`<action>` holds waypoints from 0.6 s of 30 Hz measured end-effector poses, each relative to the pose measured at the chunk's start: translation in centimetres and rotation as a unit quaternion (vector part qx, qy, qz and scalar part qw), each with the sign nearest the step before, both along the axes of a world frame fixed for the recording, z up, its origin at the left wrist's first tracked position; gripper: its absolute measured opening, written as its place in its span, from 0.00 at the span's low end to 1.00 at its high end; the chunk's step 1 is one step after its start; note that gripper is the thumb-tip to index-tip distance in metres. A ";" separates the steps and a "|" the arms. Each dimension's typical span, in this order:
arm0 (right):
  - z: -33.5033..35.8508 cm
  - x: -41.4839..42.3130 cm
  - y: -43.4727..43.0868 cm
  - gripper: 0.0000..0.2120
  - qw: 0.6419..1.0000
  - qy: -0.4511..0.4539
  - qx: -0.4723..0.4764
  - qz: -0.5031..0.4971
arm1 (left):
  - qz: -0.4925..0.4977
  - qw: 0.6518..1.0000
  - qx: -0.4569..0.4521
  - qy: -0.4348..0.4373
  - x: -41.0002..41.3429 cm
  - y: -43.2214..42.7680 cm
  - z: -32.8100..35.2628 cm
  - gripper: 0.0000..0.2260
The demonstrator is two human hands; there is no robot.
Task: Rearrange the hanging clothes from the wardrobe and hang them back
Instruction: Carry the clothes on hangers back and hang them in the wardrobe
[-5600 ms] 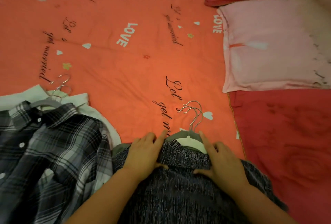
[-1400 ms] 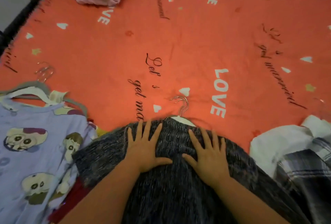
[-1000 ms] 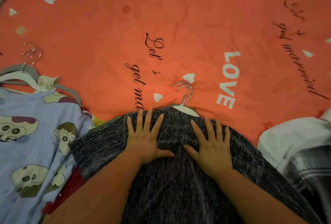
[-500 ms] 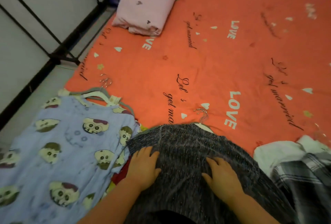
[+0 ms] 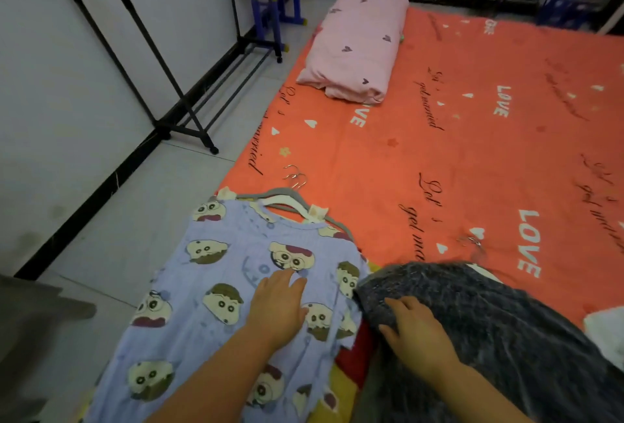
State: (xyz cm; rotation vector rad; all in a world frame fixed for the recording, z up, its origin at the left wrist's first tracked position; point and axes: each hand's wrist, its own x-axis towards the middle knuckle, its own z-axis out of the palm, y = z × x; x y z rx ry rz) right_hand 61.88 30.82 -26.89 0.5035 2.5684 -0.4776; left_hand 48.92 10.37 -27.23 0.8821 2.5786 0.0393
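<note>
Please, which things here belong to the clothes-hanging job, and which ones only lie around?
Job:
- lilac cartoon-print top, under the left hand
- its hangers
- dark knitted garment, under the right hand
- white garment at the right edge

Lying about:
- folded pink bedding
- orange bedspread
- blue frame

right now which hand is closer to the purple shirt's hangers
Left. The left hand lies flat on the purple shirt, just below its hangers; the right hand rests on the dark garment, off to the side.
</note>
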 end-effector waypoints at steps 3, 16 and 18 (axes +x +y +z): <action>-0.9 -4.1 -4.3 0.23 1.000 0.010 0.002 -0.002 | -0.007 1.000 0.007 0.003 -4.2 -4.3 -1.0 0.26; -7.5 -18.8 -9.6 0.22 0.998 0.067 0.011 -0.005 | 0.011 0.999 0.044 -0.010 -15.8 -9.0 -10.0 0.34; -9.3 -21.5 -8.6 0.21 0.994 0.100 0.033 -0.002 | 0.019 0.998 0.062 0.014 -17.5 -8.2 -11.9 0.34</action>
